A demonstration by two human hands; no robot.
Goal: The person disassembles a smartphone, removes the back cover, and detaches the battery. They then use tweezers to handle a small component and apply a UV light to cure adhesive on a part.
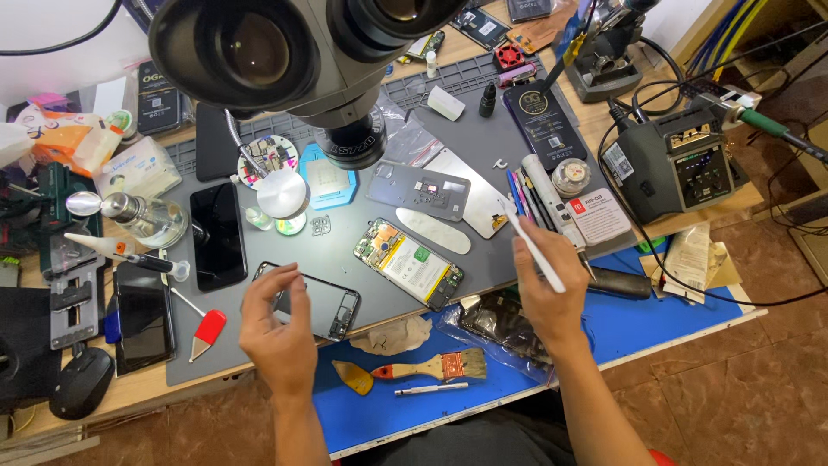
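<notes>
Grey repair mat (483, 138), cluttered, under a microscope (285, 52). Your right hand (548, 289) pinches a white pen-shaped tool (533, 248), tip raised over the mat; your left hand (276, 332) hovers, fingers loosely curled and empty, above a black phone frame (332, 302). Opened phone (408, 263) lies between the hands.

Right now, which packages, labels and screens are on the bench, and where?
Black phone screen: dark, on the grey mat, left of the left hand.
Second dark phone: at the mat's left edge.
Black flat package: far right of the mat, gold emblem.
White card box: red square mark, beyond the right hand.
Soldering station: dark, small front display, far right.
</notes>
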